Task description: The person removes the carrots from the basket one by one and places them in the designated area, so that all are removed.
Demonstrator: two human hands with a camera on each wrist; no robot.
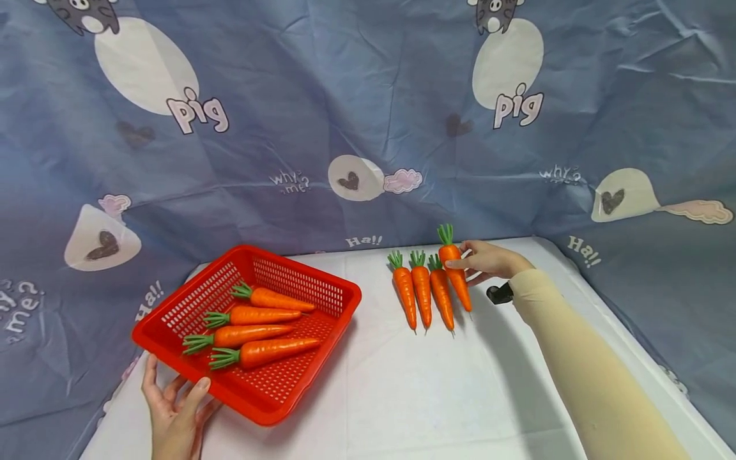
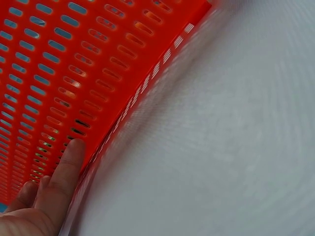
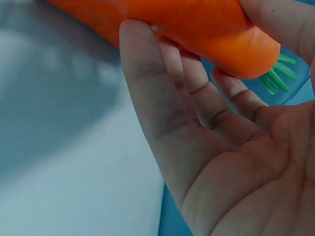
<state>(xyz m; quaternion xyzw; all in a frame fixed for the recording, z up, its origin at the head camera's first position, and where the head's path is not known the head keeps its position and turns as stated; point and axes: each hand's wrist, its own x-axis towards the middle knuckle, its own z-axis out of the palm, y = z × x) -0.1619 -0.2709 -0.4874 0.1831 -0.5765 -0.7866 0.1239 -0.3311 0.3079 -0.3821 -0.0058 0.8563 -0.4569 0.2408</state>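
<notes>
A carrot [image 1: 457,273] with a green leafy top is pinched between the thumb and fingers of my right hand [image 1: 486,260]. In the right wrist view the orange carrot [image 3: 211,34] lies across the fingertips, its green stub toward the right. Three more carrots [image 1: 422,295] lie side by side on the table just left of it, tops pointing away. My left hand [image 1: 175,412] grips the near left rim of a red plastic basket [image 1: 241,406], thumb at the rim. The left wrist view has its fingers [image 2: 61,187] against the slotted outer wall. Several carrots [image 1: 253,334] lie in the basket.
A white cloth [image 1: 425,396] covers the table. Behind it hangs a blue-grey curtain [image 1: 368,96] printed with pigs and words, which also runs along both sides. A small black object [image 1: 499,294] shows by the right wrist.
</notes>
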